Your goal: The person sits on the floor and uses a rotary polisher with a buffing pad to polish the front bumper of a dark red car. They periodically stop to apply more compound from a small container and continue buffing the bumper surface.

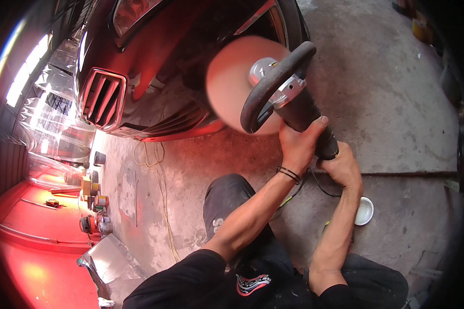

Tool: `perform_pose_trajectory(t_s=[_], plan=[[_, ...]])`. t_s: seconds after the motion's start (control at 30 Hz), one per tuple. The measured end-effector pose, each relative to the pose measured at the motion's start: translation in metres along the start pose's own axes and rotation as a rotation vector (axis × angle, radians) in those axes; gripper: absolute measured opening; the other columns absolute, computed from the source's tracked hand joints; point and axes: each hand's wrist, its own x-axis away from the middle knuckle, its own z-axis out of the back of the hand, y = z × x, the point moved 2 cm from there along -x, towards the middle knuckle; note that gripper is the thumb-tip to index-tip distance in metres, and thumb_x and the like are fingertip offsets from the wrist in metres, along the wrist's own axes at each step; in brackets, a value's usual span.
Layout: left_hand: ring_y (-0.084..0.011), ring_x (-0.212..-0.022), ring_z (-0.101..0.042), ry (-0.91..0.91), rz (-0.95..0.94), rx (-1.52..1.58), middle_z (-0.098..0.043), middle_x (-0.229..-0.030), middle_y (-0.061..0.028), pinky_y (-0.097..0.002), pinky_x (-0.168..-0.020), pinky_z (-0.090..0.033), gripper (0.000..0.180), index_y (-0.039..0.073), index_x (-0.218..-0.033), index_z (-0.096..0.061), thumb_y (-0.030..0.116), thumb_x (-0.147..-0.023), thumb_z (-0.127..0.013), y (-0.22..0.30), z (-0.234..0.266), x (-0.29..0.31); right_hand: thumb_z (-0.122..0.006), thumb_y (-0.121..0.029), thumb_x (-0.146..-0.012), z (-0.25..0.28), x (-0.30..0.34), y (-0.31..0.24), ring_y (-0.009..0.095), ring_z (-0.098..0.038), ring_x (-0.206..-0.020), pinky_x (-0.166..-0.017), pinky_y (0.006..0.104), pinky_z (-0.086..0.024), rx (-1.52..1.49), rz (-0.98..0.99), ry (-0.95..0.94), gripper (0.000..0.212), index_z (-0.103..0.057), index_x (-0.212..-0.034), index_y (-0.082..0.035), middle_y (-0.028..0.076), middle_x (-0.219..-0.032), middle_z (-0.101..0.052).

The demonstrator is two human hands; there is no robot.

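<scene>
Head view: one grey concrete floor (381, 113) spreads beneath one dark, glossy car (175, 62). Near its bodywork sits one power polisher (299, 108) with a dark cylindrical body; its one round, pale-orange pad (228, 87) is blurred, and whether it touches the car cannot be told. One black loop handle (277, 77) arches over the silvery head. Both bare hands are wrapped round the tool: left grip (296, 144) on the body, right grip (344, 166) at the rear end. One round white dish (364, 211) lies beside the right forearm.
</scene>
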Motion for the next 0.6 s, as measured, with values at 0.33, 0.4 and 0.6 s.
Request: perform_pose_trajectory(t_s=[0.33,0.4,0.6], plan=[[-0.0169,-0.102,-0.072,0.28,-0.045,0.057,-0.073,-0.114,-0.0052,-0.0346,-0.094,-0.059,0.045,0.001,-0.125,-0.067,0.012,-0.089,-0.092,-0.014,0.096,0.045,-0.076,-0.002,-0.069,-0.078,-0.015,0.017,0.013,-0.067,-0.084,-0.08,0.0377,-0.058,0.139,0.235,-0.189,0.041,-0.076,-0.11,0.0,0.012,-0.089,-0.079],[-0.0179,-0.104,-0.072,0.285,-0.059,0.011,-0.074,-0.117,-0.0056,-0.0362,-0.097,-0.059,0.048,0.001,-0.129,-0.067,0.01,-0.088,-0.091,0.009,0.119,0.045,-0.08,-0.004,-0.07,-0.102,-0.014,0.005,0.033,-0.074,-0.094,-0.084,0.0438,-0.059,0.052,0.248,-0.256,0.047,-0.077,-0.117,-0.006,0.021,-0.1,-0.078],[-0.0213,-0.113,-0.075,0.106,-0.09,-0.136,-0.077,-0.126,-0.0122,-0.0393,-0.105,-0.06,0.058,-0.002,-0.135,-0.067,0.007,-0.084,-0.094,0.068,0.185,0.021,-0.087,-0.005,-0.076,-0.186,0.003,-0.034,0.035,-0.08,-0.107,-0.089,0.0412,-0.061,-0.145,0.393,-0.141,0.054,-0.075,-0.129,-0.009,0.022,-0.109,-0.08]])
